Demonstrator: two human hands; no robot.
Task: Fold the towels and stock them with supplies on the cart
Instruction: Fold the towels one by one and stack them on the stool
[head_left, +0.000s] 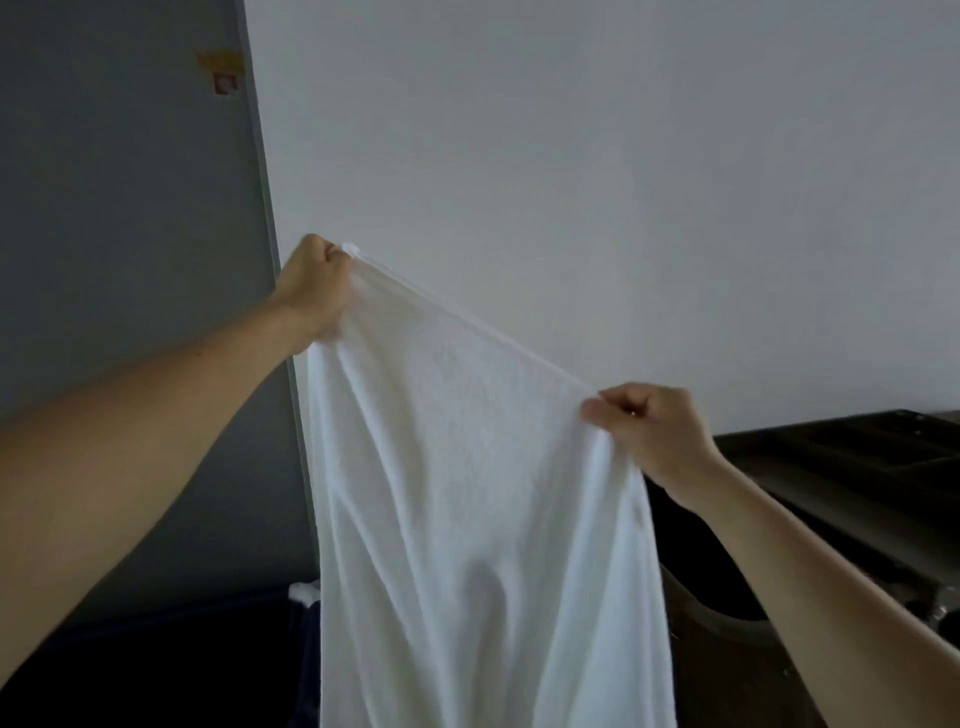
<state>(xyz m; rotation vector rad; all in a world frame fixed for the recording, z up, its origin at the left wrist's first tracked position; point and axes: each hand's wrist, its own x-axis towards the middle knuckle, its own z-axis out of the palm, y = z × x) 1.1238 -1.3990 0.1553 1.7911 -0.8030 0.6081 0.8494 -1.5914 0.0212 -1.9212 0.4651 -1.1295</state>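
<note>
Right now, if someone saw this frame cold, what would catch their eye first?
The white towel dominates: it hangs unfolded down the middle of the view, held up in front of a pale wall. The left hand grips its upper corner high up, and the right hand pinches the other corner lower, so the top edge slopes. A dark cart sits at the right edge.

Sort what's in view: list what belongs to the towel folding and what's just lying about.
Job: white towel, held up by its top corners; left hand; right hand; dark compartmented tray at right, possibly the cart.
Not the job: yellow and red stickers on the grey door; white wall.
</note>
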